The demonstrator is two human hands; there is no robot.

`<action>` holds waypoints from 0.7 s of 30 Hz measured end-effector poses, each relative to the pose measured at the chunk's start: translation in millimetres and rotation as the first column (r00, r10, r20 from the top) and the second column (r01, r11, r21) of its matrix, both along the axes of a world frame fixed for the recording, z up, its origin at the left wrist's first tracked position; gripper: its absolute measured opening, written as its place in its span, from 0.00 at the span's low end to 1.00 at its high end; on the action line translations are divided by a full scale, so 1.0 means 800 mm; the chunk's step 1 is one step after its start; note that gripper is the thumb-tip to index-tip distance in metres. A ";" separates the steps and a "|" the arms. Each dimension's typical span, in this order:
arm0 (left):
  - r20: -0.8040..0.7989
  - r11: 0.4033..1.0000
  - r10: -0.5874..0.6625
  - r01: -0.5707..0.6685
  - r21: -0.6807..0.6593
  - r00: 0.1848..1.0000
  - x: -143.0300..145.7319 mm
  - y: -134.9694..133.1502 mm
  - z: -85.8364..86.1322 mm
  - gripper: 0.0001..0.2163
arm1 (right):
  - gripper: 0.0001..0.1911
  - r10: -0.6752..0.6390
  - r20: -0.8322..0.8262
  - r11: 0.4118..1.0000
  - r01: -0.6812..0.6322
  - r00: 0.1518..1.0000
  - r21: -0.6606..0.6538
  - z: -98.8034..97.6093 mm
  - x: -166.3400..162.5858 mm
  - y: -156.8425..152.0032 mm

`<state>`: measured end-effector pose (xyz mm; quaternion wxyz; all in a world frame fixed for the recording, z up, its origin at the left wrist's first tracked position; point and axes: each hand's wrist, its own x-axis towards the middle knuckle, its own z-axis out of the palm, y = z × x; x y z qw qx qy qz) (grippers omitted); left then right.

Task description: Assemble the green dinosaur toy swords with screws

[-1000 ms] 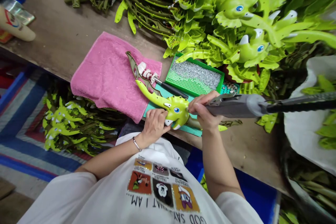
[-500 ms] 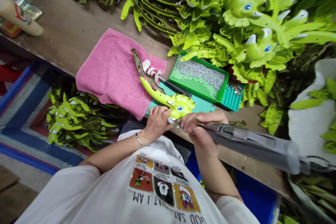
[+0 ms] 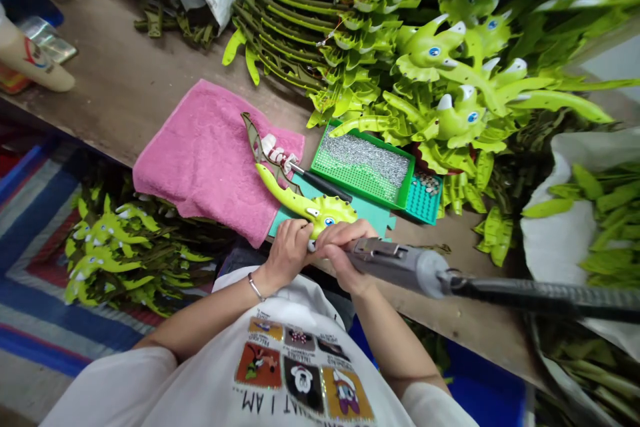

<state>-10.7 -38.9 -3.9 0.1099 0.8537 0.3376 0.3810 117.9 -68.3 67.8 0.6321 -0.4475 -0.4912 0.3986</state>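
Note:
A lime-green plastic toy dinosaur head (image 3: 334,208) with a blue eye and a long curved piece lies on the teal mat (image 3: 384,221). My left hand (image 3: 287,255) is closed on its near edge, fingers bent over it. Wrapped round the front of a grey electric screwdriver (image 3: 400,265), my right hand (image 3: 345,255) holds it against the head's near side. Both hands nearly touch, and the driver's tip is hidden behind my fingers. Just beyond the head lies a tool with a black handle (image 3: 327,185), beside an olive curved part (image 3: 253,137).
A green tray (image 3: 364,196) of small silver screws stands behind the mat, with a teal tray (image 3: 425,210) at its right. The pink towel (image 3: 200,160) lies left. Stacked green parts (image 3: 300,20) fill the back; more dinosaur heads (image 3: 100,240) lie below the table edge.
The electric screwdriver has swung closer to the head, its rear end moving left and its cable now stretching right. My right hand has moved left, nearer my left hand. The view has shifted slightly.

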 end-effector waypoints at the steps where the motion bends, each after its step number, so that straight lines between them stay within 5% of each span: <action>1: 0.002 1.000 -0.001 0.001 0.001 1.000 0.000 0.000 0.000 0.10 | 0.09 0.027 0.026 0.998 -0.028 0.999 0.055 0.002 0.000 0.003; 7: -0.012 1.000 -0.011 0.011 -0.030 1.000 -0.003 0.005 0.002 0.14 | 0.06 0.129 0.118 0.979 -0.146 0.985 0.144 0.034 0.032 0.019; 10: -0.066 0.997 -0.036 0.032 -0.066 0.997 -0.020 0.012 0.013 0.17 | 0.07 -0.155 0.030 0.962 0.144 0.988 0.231 0.047 0.080 0.038; 14: -0.200 0.986 -0.095 0.065 -0.151 0.975 -0.046 0.018 0.041 0.23 | 0.08 -0.651 -0.058 0.725 0.643 0.757 0.245 0.027 0.149 0.065; 16: -0.230 0.993 -0.074 0.051 -0.102 0.970 -0.045 0.019 0.057 0.28 | 0.12 -0.727 -0.036 0.672 0.722 0.685 0.168 0.008 0.171 0.071; 21: -0.256 0.989 -0.150 0.144 -0.043 0.955 0.003 0.022 0.079 0.37 | 0.18 -0.752 0.035 0.658 0.748 0.658 0.087 -0.022 0.185 0.075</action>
